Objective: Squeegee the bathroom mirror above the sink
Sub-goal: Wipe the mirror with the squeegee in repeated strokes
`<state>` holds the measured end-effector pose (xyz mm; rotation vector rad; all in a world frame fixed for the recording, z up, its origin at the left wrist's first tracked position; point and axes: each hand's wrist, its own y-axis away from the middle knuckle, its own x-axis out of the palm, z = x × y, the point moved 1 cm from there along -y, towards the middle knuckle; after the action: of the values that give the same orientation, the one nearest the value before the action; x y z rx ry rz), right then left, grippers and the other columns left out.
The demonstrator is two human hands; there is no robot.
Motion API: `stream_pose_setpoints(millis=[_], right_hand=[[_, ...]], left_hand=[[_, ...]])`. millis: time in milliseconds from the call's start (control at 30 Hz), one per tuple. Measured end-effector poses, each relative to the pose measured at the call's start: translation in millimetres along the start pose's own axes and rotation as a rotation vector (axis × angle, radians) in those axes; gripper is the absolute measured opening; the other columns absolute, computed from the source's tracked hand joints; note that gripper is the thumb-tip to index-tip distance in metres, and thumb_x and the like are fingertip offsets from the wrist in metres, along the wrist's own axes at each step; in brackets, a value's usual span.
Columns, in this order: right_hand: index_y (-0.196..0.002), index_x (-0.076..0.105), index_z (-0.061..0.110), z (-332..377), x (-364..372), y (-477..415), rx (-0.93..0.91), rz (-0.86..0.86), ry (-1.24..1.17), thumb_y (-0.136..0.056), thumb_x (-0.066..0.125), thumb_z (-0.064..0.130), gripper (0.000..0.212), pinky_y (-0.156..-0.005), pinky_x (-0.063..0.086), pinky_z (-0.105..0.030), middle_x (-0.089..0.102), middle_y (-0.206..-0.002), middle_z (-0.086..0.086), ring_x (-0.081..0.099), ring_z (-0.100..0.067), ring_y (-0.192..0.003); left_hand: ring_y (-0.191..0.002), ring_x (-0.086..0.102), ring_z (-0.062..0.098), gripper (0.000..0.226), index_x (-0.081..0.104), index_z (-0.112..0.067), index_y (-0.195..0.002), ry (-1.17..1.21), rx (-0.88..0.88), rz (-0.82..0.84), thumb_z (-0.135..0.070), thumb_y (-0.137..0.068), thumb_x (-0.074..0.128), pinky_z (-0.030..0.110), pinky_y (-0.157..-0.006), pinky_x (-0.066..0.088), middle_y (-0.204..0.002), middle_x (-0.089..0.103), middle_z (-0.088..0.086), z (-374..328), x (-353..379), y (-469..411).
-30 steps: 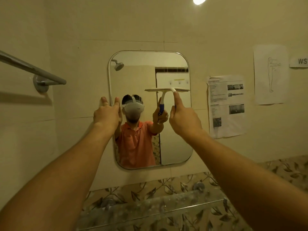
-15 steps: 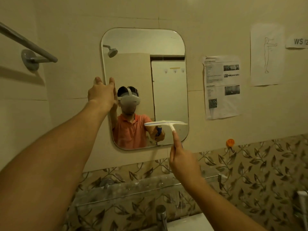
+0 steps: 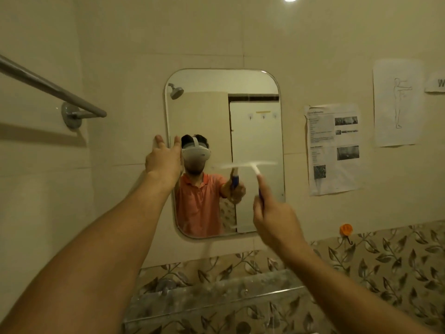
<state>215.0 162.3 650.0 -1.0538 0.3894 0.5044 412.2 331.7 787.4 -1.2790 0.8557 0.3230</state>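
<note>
White plastic squeegee (image 3: 248, 165), light and stiff, right hand (image 3: 274, 215) fingers wrapped round its blue handle; left hand (image 3: 163, 160) fingers spread against the mirror (image 3: 212, 112) edge.

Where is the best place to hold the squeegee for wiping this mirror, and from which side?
Grip the squeegee by its blue handle, from below. The handle hangs down from the middle of the horizontal white blade, as the right hand holds it, so the blade lies free across the mirror.

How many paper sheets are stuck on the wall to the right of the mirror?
3: a printed sheet nearest the mirror, a figure drawing higher right, and a small label cut by the frame edge; more may lie beyond.
</note>
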Motion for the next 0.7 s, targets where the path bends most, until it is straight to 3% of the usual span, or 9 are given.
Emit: stream_pose_setpoints(millis=[133, 333, 400, 600, 700], right_hand=[[-0.161, 0.001, 0.041, 71, -48, -95, -0.094, -0.140, 0.007, -0.108, 0.027, 0.042, 0.059, -0.037, 0.034, -0.019, 0.052, -0.060, 0.002, 0.046, -0.010, -0.042], [-0.162, 0.011, 0.036, 131, -88, -178, -0.028, -0.131, 0.026, -0.110, 0.035, 0.029, 0.058, -0.044, 0.043, -0.029, 0.059, -0.082, -0.008, 0.055, -0.016, -0.059], [-0.161, 0.013, 0.035, 135, -88, -183, 0.020, -0.106, 0.022, -0.109, 0.036, 0.028, 0.058, -0.048, 0.046, -0.030, 0.059, -0.090, -0.011, 0.057, -0.019, -0.065], [-0.163, -0.002, 0.039, 119, -62, -151, 0.039, -0.061, 0.103, -0.108, 0.039, 0.023, 0.070, -0.047, 0.051, -0.034, 0.056, -0.079, -0.009, 0.057, -0.020, -0.061], [-0.163, -0.005, 0.038, 103, -38, -118, 0.032, -0.062, 0.131, -0.109, 0.038, 0.024, 0.070, -0.044, 0.041, -0.030, 0.057, -0.075, -0.008, 0.054, -0.017, -0.056]], left_hand=[[-0.123, 0.054, 0.041, 0.076, 0.002, -0.029, -0.160, -0.029, 0.016, 0.003, -0.016, -0.103, 0.050, 0.043, -0.087, 0.055, -0.161, 0.002, 0.030, 1, -3, 2], [-0.127, 0.052, 0.041, 0.083, 0.003, -0.028, -0.160, 0.008, 0.001, -0.025, -0.023, -0.100, 0.060, 0.042, -0.090, 0.055, -0.161, 0.002, 0.030, 2, 5, 1], [-0.122, 0.056, 0.039, 0.082, 0.003, -0.028, -0.160, -0.007, 0.007, -0.040, -0.023, -0.100, 0.059, 0.040, -0.087, 0.056, -0.161, 0.004, 0.030, 2, 5, 0], [-0.125, 0.052, 0.042, 0.087, 0.003, -0.028, -0.160, 0.031, 0.037, -0.038, -0.016, -0.096, 0.061, 0.040, -0.090, 0.052, -0.160, 0.005, 0.031, 6, 4, 2], [-0.123, 0.053, 0.044, 0.090, 0.006, -0.028, -0.160, 0.031, 0.056, -0.042, -0.018, -0.094, 0.066, 0.042, -0.088, 0.052, -0.160, 0.007, 0.031, 11, 7, 1]])
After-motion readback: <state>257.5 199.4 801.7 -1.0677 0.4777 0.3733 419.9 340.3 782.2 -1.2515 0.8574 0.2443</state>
